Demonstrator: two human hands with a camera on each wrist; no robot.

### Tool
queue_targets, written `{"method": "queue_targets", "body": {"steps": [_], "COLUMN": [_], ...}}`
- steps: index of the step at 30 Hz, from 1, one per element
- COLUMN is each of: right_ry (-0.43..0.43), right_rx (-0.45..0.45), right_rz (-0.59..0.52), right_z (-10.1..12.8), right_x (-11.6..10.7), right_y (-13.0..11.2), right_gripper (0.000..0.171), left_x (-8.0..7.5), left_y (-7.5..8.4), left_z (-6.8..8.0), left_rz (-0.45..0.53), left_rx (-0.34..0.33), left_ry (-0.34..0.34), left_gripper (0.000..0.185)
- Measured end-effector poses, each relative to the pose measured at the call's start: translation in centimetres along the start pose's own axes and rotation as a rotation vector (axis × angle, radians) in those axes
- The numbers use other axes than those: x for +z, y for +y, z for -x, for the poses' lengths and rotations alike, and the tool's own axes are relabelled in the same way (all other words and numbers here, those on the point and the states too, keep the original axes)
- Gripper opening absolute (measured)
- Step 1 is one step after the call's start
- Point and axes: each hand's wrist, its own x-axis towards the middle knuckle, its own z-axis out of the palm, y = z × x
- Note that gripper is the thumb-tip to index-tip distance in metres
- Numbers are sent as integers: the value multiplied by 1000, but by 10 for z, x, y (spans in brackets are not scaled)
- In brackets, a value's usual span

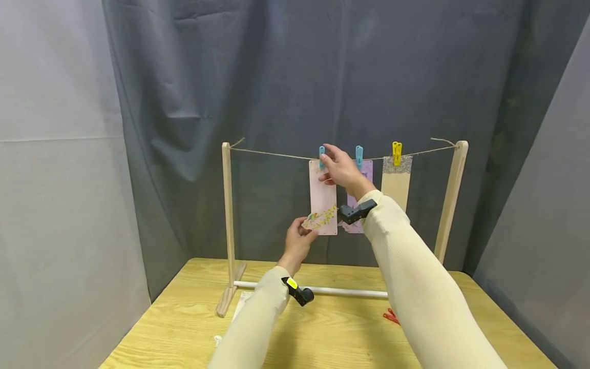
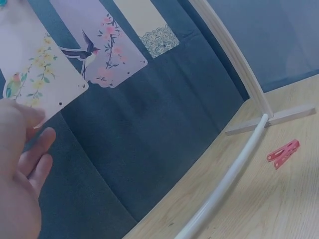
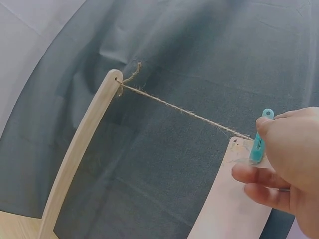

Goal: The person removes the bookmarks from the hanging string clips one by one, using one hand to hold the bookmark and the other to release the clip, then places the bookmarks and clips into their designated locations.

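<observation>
Three cards are hung from a twine line [image 1: 276, 153] stretched between the two posts of a wooden rack [image 1: 227, 205] that stands on the wooden surface [image 1: 341, 328]. The leftmost, a pink card [image 1: 322, 195], is fastened by a blue peg [image 1: 321, 152], and this peg is pinched between thumb and forefinger of the right hand [image 1: 341, 169], the other fingers being curled beneath it against the card's top edge. The card's lower left corner, printed with yellow blossom, is held by the left hand [image 1: 297, 241], whose thumb and fingers are closed on it. Just beside it a lilac card [image 2: 99, 45] is held by a second blue peg [image 1: 359, 154], and a beige card [image 1: 395, 187] by a yellow peg [image 1: 397, 150]. A red peg [image 2: 283, 153] is seen lying on the surface near the rack's white rail [image 1: 341, 291].
</observation>
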Motion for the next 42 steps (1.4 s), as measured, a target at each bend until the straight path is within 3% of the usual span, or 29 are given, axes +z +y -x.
{"method": "queue_targets", "body": {"steps": [5, 12, 31, 42], "right_ry": [42, 121, 124, 143], "right_rx": [-9, -21, 55, 43], "right_rz": [-8, -66, -161, -166], "right_z": [-1, -5, -5, -4], "right_x": [-2, 1, 1, -2], "right_y": [-2, -3, 5, -1], "right_gripper": [55, 46, 45, 49], "left_x": [5, -1, -9, -9], "left_y": [3, 0, 1, 3], "left_z": [0, -2, -3, -5], "left_rz": [2, 29, 36, 14], "left_rx": [5, -15, 53, 78], "left_ry": [20, 34, 42, 44], "left_gripper": [27, 26, 23, 26]}}
